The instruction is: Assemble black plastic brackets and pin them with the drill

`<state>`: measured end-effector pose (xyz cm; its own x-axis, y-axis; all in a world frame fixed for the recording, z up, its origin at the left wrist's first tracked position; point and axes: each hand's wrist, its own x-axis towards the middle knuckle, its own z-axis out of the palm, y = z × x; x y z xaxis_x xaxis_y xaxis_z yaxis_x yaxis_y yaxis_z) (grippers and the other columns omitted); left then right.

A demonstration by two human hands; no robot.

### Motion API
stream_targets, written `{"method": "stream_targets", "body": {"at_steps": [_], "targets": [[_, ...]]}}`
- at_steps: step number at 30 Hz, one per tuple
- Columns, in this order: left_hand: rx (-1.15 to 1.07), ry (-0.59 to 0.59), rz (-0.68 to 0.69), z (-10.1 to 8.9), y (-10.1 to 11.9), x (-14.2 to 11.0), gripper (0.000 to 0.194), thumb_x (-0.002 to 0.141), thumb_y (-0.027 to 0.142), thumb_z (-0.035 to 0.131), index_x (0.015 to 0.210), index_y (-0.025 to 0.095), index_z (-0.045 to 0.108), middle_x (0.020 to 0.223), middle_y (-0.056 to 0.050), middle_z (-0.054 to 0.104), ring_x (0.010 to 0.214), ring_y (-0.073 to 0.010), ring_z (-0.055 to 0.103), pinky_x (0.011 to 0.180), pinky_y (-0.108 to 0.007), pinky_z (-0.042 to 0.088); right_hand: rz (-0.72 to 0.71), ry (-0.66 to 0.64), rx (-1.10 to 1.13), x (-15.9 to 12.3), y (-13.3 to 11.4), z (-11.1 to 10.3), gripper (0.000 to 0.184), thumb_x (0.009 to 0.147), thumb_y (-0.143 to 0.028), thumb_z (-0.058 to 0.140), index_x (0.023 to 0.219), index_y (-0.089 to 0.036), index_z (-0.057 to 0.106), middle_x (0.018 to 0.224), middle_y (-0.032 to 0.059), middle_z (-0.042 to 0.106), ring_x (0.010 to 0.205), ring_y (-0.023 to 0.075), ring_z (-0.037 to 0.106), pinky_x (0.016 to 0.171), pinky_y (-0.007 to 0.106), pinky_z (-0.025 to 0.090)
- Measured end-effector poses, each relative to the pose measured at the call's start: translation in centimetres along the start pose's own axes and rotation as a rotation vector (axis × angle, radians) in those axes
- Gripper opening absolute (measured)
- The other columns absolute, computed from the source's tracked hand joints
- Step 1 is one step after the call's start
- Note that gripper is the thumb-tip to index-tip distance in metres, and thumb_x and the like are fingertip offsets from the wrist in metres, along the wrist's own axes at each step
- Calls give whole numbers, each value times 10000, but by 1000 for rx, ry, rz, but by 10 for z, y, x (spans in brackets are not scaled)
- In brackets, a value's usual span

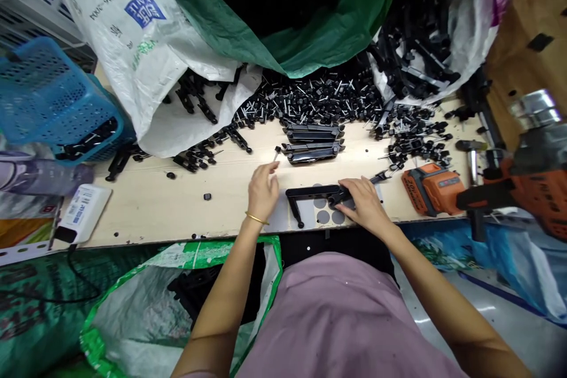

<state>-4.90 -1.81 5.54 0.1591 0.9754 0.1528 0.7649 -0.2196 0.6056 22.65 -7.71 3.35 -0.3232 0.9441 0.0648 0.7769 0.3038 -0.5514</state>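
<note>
My left hand [262, 190] is raised over the bench with thumb and fingers pinched on a small black-headed metal pin [277, 152]. My right hand [363, 204] is closed on the right end of a black hinged plastic arm [314, 191], holding it on the bench. One thin leg of that arm angles down toward the front edge. Beneath it lies a grey sheet [278, 212] with round dark patches. Just beyond my hands, several folded black arms [313, 151] are stacked in a row.
A heap of black-headed pins [319, 97] covers the back of the wooden bench [155, 207]. Sacks of black parts stand behind, including a green one [266, 41]. An orange battery [432, 189] and a power drill [527, 180] lie right; a blue basket [53, 100] stands left.
</note>
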Motion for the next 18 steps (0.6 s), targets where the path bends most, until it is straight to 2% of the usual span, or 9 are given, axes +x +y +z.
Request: {"method": "stream_targets", "body": {"at_steps": [3,6,9,11,15,16,18], "targets": [[6,68,-150,-9,-34,18,295,817,110,427,1068,150,575,997,-72,614,845,-155,593,770,-298,508,0,-2,-35,-3,3,6,455,832,-339,566,1256,-209,465,1150,101,599,1081,266,519,1020,487,288],[-3,34,-167,-7,-46,37,297,793,102,457,1058,148,583,1003,-72,613,795,-136,590,711,-259,509,19,-2,-52,-5,5,10,404,846,-327,551,1229,-208,499,1095,99,626,1030,269,532,943,455,321],[-1,32,-105,-1,-31,47,275,812,122,466,1057,151,587,994,-69,610,771,-132,581,734,-270,505,37,13,-55,-7,6,12,387,854,-342,544,1219,-217,509,1071,97,637,1011,271,541,918,446,310],[-36,-24,25,3,-12,43,253,851,153,447,1063,163,586,1003,-63,613,826,-141,585,795,-290,497,42,15,-49,-7,5,13,401,853,-366,549,1224,-221,501,1079,95,635,1016,269,540,929,444,294],[-96,-323,400,23,25,17,285,892,222,457,1155,171,553,1140,-86,603,1081,-186,540,951,-347,437,57,20,-35,-5,0,14,492,827,-435,583,1250,-213,467,1119,102,621,1045,271,531,955,444,261],[-73,-382,454,31,31,10,322,895,229,461,1205,169,524,1187,-96,587,1120,-196,522,971,-365,419,64,33,-41,-5,-2,16,508,822,-444,588,1254,-208,462,1125,106,618,1048,273,530,957,447,254],[9,-436,475,46,40,-1,389,907,224,444,1293,172,451,1230,-108,569,1138,-208,514,976,-399,398,94,61,-65,-6,-7,21,500,829,-439,580,1253,-202,466,1118,112,617,1042,277,530,946,446,253]]}}
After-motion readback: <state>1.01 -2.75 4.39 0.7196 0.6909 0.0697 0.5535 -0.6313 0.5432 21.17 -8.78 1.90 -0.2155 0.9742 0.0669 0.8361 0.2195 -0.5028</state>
